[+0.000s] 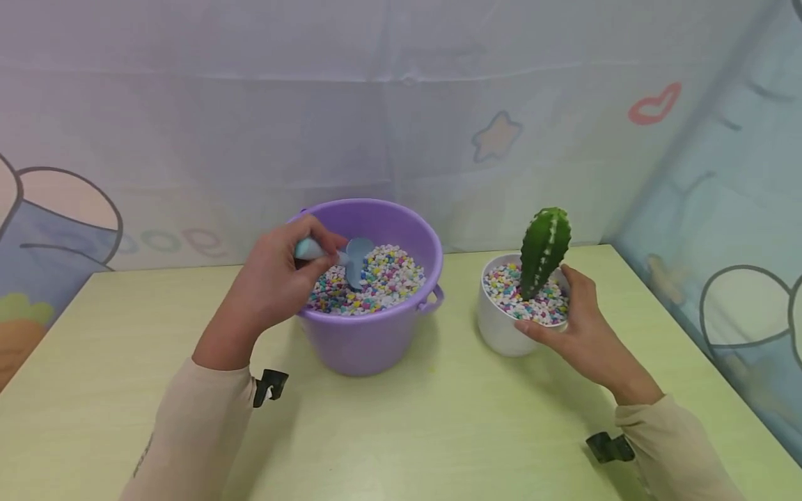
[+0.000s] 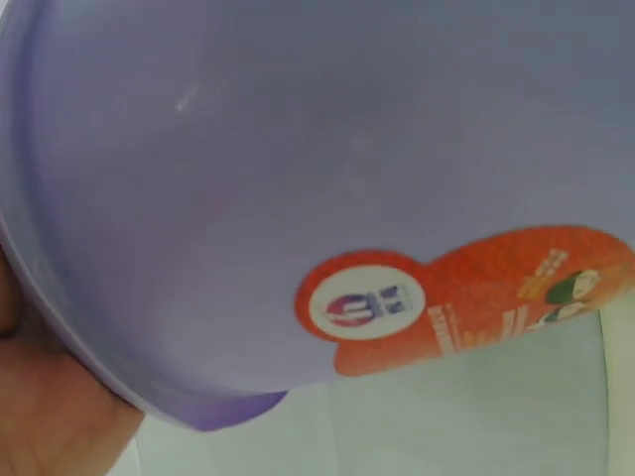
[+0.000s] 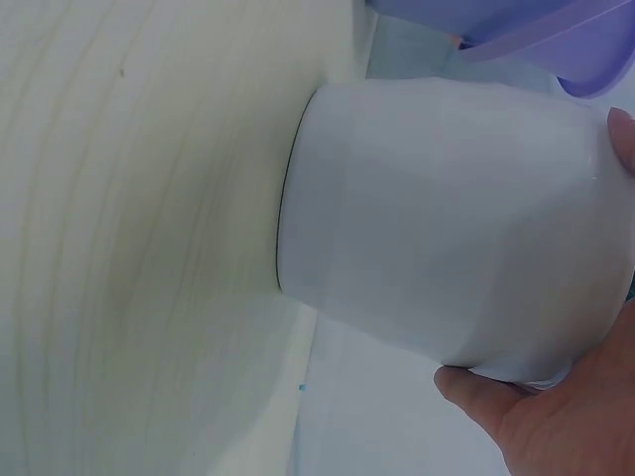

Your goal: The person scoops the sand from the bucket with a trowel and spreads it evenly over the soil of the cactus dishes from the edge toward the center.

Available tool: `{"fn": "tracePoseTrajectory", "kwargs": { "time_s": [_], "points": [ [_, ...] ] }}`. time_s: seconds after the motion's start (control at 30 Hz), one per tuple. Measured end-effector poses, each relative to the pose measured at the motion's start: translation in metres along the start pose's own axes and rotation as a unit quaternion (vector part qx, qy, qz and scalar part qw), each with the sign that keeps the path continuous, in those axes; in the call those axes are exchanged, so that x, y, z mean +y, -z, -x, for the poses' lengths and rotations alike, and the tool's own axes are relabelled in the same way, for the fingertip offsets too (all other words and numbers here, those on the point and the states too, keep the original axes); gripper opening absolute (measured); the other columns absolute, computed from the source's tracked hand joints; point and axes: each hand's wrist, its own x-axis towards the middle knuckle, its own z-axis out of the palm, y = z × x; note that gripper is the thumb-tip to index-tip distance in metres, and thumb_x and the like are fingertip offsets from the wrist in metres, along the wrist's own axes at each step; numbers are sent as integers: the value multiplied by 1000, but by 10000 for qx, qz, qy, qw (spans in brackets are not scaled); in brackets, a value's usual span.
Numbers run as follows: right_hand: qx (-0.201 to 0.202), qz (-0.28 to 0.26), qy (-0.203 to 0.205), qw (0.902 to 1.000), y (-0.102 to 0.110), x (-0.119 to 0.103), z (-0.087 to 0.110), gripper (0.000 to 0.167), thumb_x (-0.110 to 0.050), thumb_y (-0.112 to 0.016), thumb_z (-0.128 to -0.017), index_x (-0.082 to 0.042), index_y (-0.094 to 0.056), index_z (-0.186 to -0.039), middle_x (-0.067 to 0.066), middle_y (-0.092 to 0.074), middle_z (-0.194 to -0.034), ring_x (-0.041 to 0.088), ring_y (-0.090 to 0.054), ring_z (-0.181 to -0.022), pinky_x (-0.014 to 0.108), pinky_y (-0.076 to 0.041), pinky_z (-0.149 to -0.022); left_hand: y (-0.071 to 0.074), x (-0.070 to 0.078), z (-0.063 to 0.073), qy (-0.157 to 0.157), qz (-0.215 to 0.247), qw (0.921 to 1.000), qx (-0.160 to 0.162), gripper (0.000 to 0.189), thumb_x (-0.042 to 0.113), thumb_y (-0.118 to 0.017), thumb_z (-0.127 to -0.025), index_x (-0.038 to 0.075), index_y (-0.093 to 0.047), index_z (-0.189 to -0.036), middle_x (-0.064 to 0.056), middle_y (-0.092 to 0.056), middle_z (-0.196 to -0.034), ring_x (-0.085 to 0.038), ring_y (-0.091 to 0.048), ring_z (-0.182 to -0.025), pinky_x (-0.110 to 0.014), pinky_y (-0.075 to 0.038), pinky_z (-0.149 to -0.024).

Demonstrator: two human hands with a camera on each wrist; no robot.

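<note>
My left hand [image 1: 272, 275] pinches the pale blue handle of a small toy shovel [image 1: 357, 259] over the purple bucket [image 1: 366, 344]. Multicoloured pebbles [image 1: 395, 278] lie in the bucket, and the tip of the shovel's blade is down at them. With thumb and fingers on either side of its rim, my right hand [image 1: 592, 341] holds a white pot [image 1: 504, 332]. Inside the pot a green cactus [image 1: 545, 243] stands, leaning slightly right, among similar pebbles. The right wrist view shows the white pot's side [image 3: 446, 218], its base on the table.
A pale wooden table [image 1: 376, 445] carries both containers. Behind it hangs a printed cloth backdrop [image 1: 282, 139], with another cloth panel at the right. The bucket's handle lug [image 1: 432, 299] sticks out toward the pot. An orange label [image 2: 476, 297] marks the bucket's side.
</note>
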Motion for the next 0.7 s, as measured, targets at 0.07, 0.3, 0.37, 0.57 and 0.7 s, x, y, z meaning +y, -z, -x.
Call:
{"fn": "tracePoseTrajectory", "kwargs": {
  "time_s": [0.07,0.3,0.37,0.57,0.7],
  "points": [
    [-6,21,0,10000,0,-1,1,107,-39,-75,-87,-3,1,-154,23,-6,-154,43,-19,-138,62,-22,-106,-2,2,0,245,-162,9993,216,10,-1,-64,-94,5,-55,-93,-11,-71,-106,-20,-69,-92,-37,-54,-78],
    [-45,66,-28,10000,-1,0,1,107,-40,-74,-87,-3,1,-155,22,-6,-154,42,-19,-138,62,-23,-106,-11,4,-2,642,-839,9897,967,18,14,-65,-96,6,-51,-105,-12,-68,-82,-22,-60,-66,-37,-45,-59],
    [-50,81,-38,9999,-1,1,1,107,-40,-75,-87,-3,0,-155,22,-6,-154,42,-20,-138,62,-23,-106,-13,6,-2,757,-983,9863,1091,22,17,-66,-97,6,-50,-107,-11,-67,-77,-23,-58,-65,-36,-43,-59],
    [-37,162,-74,9998,-1,1,2,108,-42,-74,-88,-3,1,-155,22,-6,-155,42,-19,-139,62,-23,-106,-15,12,-5,1144,-1318,9774,1189,30,26,-64,-98,4,-48,-111,-11,-65,-74,-25,-59,-63,-37,-44,-57],
    [15,183,-3,9998,0,1,1,107,-41,-74,-88,-3,0,-155,22,-7,-154,41,-20,-138,62,-24,-105,-13,12,-5,1015,-1274,9815,1007,22,20,-64,-97,7,-50,-108,-12,-68,-79,-24,-61,-67,-38,-44,-61]
  ]
}}
